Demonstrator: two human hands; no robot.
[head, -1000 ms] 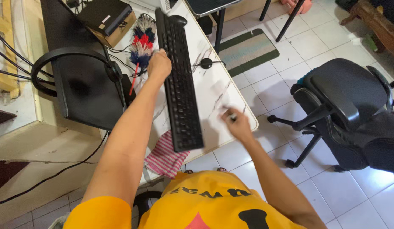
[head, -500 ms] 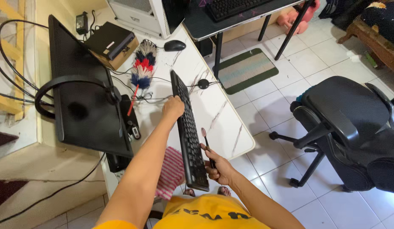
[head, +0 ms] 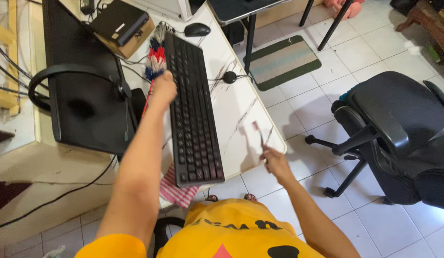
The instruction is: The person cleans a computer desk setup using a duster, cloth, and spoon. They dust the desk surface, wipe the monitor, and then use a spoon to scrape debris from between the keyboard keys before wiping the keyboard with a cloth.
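The black keyboard (head: 193, 112) lies lengthwise in the middle of the frame, keys facing up, its near end reaching past the front edge of the bench (head: 241, 110). The left hand (head: 163, 88) grips it closed along its left long edge, toward the far end. It is a long, stiff, flat slab that looks light for its length; held near one end it would likely want to tip, so a hold nearer the middle of a long edge, or one at each end, would seem steadier. The keycaps are loose parts that could catch or pop, so the plain rim looks like the better place to take it.

To the right of centre the right hand (head: 275, 161) is closed around the handle of a small brush (head: 257, 133), its pale head pointing up over the marbled bench top; the brush is thin, light and slightly springy by the look of it.

Under the keyboard's near end a red striped cloth (head: 176, 191) hangs at the bench edge. At upper left sit a dark monitor (head: 78, 86) with headphones (head: 64, 71) hung on it, and a feather duster (head: 155, 55). A mouse (head: 197, 29) lies at the top centre, and an office chair (head: 399, 129) stands on the tiled floor (head: 303, 95) at the right.
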